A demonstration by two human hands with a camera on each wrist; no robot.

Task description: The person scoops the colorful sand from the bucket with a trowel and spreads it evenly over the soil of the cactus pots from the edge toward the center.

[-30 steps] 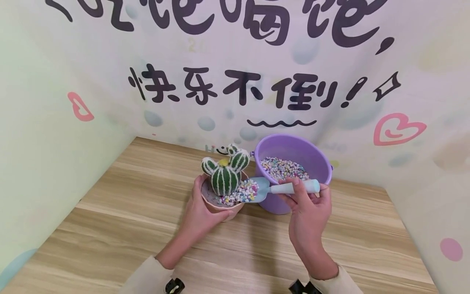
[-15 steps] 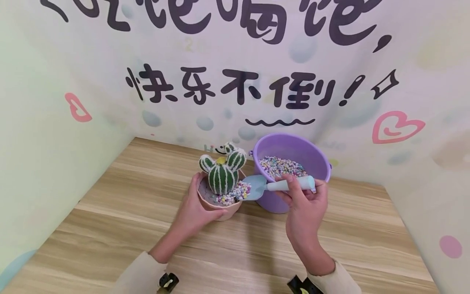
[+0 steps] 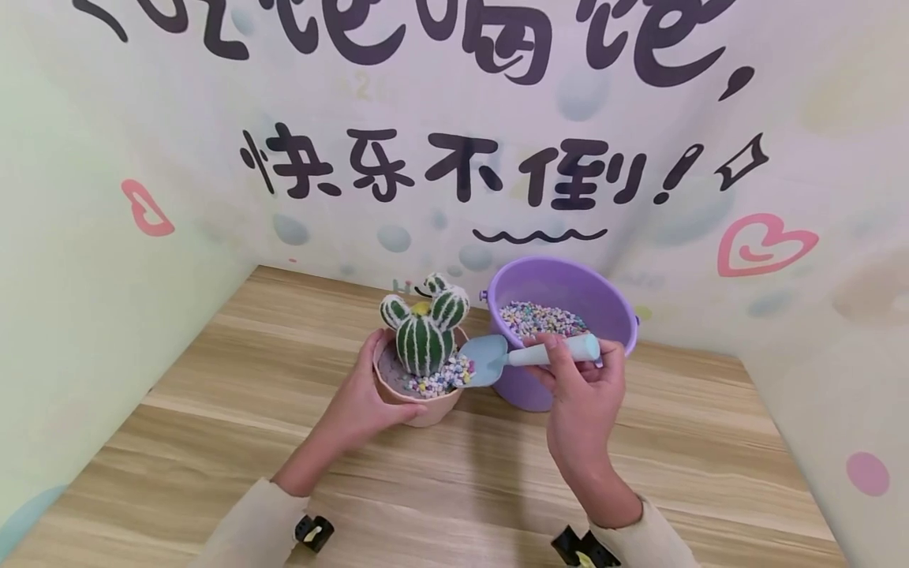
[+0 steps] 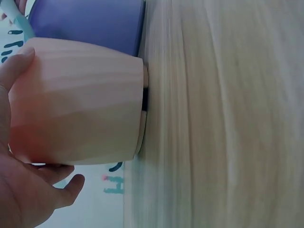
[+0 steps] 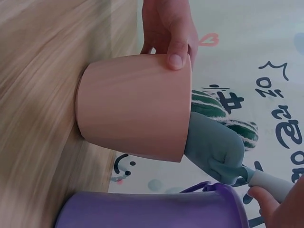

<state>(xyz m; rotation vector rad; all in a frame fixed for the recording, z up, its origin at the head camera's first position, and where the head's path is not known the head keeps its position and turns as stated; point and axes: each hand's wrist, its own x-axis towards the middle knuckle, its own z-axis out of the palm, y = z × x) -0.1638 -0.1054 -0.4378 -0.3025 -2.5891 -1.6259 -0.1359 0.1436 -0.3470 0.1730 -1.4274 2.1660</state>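
Note:
A small green cactus with white stripes (image 3: 424, 345) stands in a pale pink pot (image 3: 435, 410). My left hand (image 3: 355, 404) grips the pot's left side, thumb at the near rim, as the left wrist view shows too. My right hand (image 3: 585, 402) holds a light blue hand trowel (image 3: 486, 361) by its pale handle. The trowel's blade (image 5: 216, 145) tilts down over the pot's right rim. Multicoloured pebbles (image 3: 442, 380) lie beside the cactus on the pot's right, against the blade tip. Grey surface shows at the left inside the pot.
Close behind the right hand stands a purple bucket (image 3: 604, 304), partly filled with multicoloured pebbles (image 3: 543, 318). All this is on a wood-grain table (image 3: 241, 379), with a printed white cloth (image 3: 398, 205) hanging behind it and walls at both sides.
Pebbles have slid off the trowel into the pot, leaving most of the blade bare. The pot and left hand have shifted slightly left, and the trowel has followed.

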